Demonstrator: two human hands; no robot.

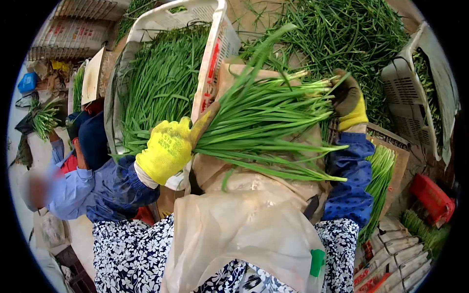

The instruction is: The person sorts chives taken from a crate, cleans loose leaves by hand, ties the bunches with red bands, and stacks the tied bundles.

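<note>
A loose bunch of garlic chives (268, 110) lies across my lap, pale stem ends to the right and green leaves to the left. My left hand (171, 144), in a yellow glove with a soiled palm side, is closed around the leafy part of it. At the stem ends, my right hand (349, 100) has its dark-stained glove fingers curled on a few stalks. Some stalks fan out lower, toward my right sleeve. Under the bunch, a translucent plastic apron (244, 229) covers my lap.
A white crate (220, 49) filled with chives stands at the left front. More chives are heaped on the floor (337, 39) ahead. Another white crate (405, 88) is at the right, near a red basket (432, 200). A co-worker (68, 183) sits at the left, holding chives.
</note>
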